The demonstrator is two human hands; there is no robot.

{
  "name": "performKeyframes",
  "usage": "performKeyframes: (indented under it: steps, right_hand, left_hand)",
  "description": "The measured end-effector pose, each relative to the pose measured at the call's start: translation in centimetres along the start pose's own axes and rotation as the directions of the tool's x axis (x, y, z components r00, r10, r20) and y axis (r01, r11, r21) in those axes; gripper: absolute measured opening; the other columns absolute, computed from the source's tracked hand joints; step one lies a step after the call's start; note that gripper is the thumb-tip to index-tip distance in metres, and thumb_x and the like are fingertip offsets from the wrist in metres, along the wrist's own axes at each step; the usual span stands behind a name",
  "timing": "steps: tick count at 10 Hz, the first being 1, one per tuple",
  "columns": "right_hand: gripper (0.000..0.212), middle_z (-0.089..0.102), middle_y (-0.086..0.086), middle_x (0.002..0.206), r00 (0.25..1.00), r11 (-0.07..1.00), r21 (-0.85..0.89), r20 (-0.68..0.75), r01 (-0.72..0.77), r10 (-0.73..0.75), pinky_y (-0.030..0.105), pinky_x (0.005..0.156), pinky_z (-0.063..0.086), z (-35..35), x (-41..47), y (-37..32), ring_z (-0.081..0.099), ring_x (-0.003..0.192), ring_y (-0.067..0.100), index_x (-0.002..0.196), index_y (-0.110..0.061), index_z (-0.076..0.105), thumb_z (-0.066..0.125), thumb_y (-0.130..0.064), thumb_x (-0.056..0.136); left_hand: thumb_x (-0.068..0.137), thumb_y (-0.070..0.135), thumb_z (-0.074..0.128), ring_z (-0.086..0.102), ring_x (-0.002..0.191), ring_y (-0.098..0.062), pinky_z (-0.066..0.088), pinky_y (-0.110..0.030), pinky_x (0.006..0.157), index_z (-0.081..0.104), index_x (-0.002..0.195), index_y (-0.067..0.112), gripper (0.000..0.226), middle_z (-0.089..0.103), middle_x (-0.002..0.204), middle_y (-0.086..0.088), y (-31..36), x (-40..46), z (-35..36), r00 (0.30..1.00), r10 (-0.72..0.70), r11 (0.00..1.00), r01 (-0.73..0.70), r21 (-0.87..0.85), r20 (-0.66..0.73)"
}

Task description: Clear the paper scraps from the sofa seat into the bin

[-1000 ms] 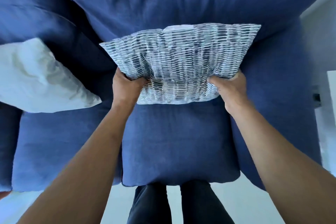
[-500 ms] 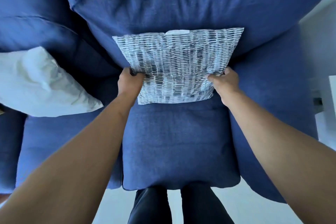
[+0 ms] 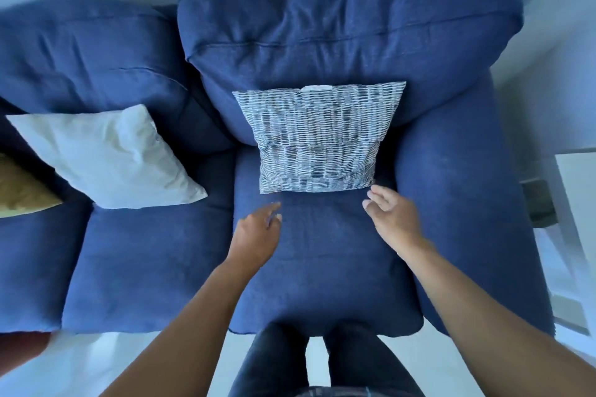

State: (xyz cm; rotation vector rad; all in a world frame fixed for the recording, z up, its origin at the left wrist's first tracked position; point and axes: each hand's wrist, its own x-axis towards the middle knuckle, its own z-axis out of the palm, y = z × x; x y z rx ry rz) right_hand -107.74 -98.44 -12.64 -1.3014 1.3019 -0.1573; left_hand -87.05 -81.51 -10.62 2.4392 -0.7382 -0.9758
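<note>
Head view, entry: my left hand (image 3: 258, 229) and right hand (image 3: 392, 216) hover over the dark blue fabric sofa seat (image 3: 322, 271), fingers loose and spread, holding nothing. Grey-and-white woven-pattern square cushion (image 3: 317, 138) stands propped against the backrest, just beyond my fingertips. Plain white cushion (image 3: 106, 158) lies on the neighbouring seat. Paper scraps: none visible on either seat; bin: not in view. Step, as I judge it: tidying after clearing. Next move calls for checking the seat gaps for leftover scraps.
</note>
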Motion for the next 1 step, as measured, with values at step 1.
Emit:
performKeyframes:
  steps: [1]
  right_hand:
    - [0.045,0.059,-0.004,0.141,0.999,0.993,-0.111,-0.008,0.034,-0.035,0.014,0.1,0.039,-0.44,-5.22,1.52,0.054,0.129,0.005,0.141,-0.016,0.054,0.062,-0.021,0.097]
  left_hand:
    - [0.1,0.018,0.048,0.065,0.111,-0.025,0.051,-0.03,0.092,0.064,0.13,0.019,0.034,0.07,0.124,-0.003,-2.98,-4.99,0.64,0.999,0.036,0.994,-0.038,0.101,0.02]
